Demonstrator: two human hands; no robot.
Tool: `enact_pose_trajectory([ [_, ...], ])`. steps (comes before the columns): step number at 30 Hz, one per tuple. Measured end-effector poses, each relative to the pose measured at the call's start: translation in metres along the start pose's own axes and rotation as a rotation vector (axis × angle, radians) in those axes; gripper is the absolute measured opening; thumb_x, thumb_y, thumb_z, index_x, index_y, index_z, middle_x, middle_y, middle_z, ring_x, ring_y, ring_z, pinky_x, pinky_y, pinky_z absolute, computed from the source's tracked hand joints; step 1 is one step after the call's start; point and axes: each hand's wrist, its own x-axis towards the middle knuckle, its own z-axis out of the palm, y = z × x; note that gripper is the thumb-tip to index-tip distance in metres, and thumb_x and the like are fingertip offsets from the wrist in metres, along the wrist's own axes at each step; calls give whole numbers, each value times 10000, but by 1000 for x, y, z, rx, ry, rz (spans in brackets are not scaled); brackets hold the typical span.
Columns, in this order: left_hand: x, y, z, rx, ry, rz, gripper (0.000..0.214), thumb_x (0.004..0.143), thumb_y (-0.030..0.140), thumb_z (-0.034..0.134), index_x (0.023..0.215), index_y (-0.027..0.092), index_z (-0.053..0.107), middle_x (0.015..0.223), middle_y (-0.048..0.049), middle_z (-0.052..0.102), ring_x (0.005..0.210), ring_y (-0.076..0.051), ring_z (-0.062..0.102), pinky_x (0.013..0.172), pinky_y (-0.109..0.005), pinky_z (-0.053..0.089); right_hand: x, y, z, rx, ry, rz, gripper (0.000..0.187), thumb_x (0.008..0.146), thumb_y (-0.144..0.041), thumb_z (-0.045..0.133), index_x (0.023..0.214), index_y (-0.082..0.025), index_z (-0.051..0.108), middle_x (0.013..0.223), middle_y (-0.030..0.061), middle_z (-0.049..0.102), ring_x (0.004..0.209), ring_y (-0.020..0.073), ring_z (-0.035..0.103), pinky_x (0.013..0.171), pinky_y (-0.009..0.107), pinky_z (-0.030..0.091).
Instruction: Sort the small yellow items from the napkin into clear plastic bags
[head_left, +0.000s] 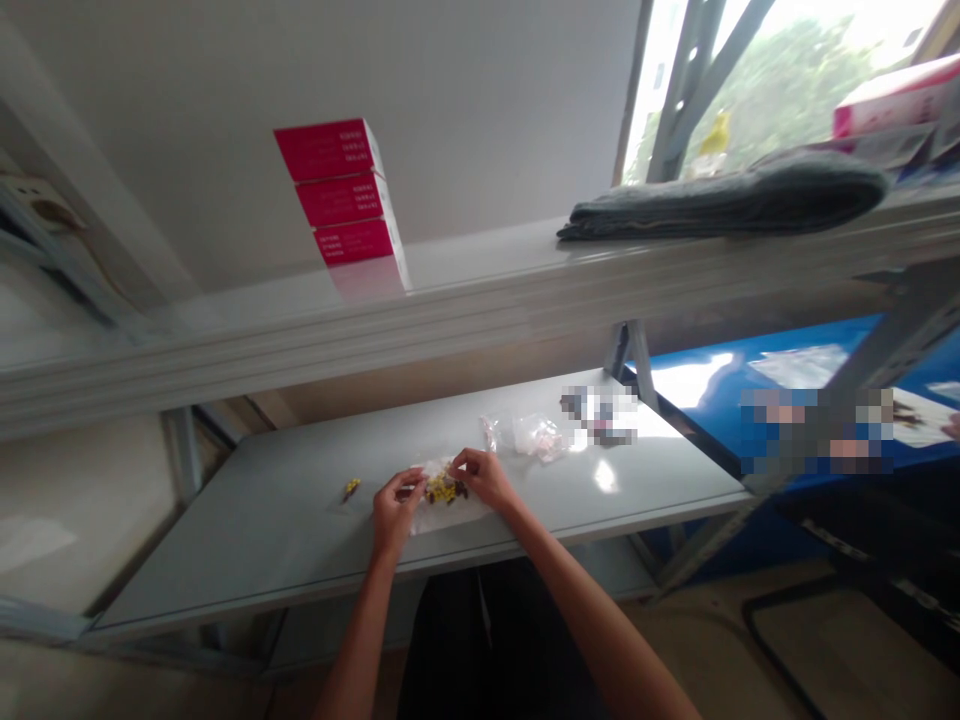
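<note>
Left hand (pixel 396 505), right hand (pixel 484 477): fingers pinched close over clear plastic film (pixel 431 515), grip unclear. Yellow dried-flower heap (pixel 444 488) lies uncovered on film between hands. Small yellow clump (pixel 351 487) apart on grey metal shelf (pixel 247 540); crumpled clear bag (pixel 538 437) beyond.

Inventory, by kind:

- Hands: 2, being 1 left hand (pixel 395 510) and 1 right hand (pixel 484 476)
- Yellow heaps: 2, being 1 large heap (pixel 444 488) and 1 small heap (pixel 351 488)
- Clear sheets: 1 clear sheet (pixel 450 522)
- Clear bags: 2, being 1 small bag (pixel 489 433) and 1 crumpled bag (pixel 538 437)
- Red boxes: 3 red boxes (pixel 341 190)
- Pink boxes: 1 pink box (pixel 892 98)
- Folded cloths: 1 folded cloth (pixel 724 198)
- Shelves: 2, being 1 upper shelf (pixel 300 345) and 1 lower shelf (pixel 255 530)
- Blurred patches: 2 blurred patches (pixel 600 415), contents uncountable
</note>
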Motion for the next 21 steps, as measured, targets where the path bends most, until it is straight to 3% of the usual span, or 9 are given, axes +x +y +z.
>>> enact_pose_trajectory([
  [10, -1, -1, 2, -89, 16, -25, 358, 699, 358, 847, 995, 172, 768, 932, -95, 791, 857, -238, 745, 831, -353, 593, 1, -3, -1, 35, 13, -22, 113, 789, -275, 638, 761, -176, 684, 685, -3, 653, 584, 109, 484, 561, 217, 364],
  [15, -1, -1, 2, -78, 19, 2, 370, 700, 372, 846, 1008, 183, 769, 929, -93, 787, 858, -237, 739, 832, -353, 588, 1, -1, 2, 146, 48, 5, 219, 842, -405, 648, 809, -194, 600, 681, -6, 660, 520, 107, 521, 520, 219, 395],
  [18, -1, 1, 1, -44, 39, 15, 358, 716, 395, 821, 1002, 188, 766, 922, -88, 782, 849, -237, 731, 829, -353, 580, 1, -3, 2, 222, 186, 39, 363, 915, -570, 567, 852, -218, 506, 734, 16, 712, 456, 109, 529, 473, 227, 391],
  [21, -2, 4, 1, 6, 59, 34, 305, 746, 397, 777, 973, 194, 762, 915, -85, 780, 845, -245, 726, 828, -357, 574, 1, -6, -3, 193, 420, 91, 475, 960, -664, 449, 787, -223, 479, 665, 21, 701, 422, 114, 508, 469, 239, 381],
])
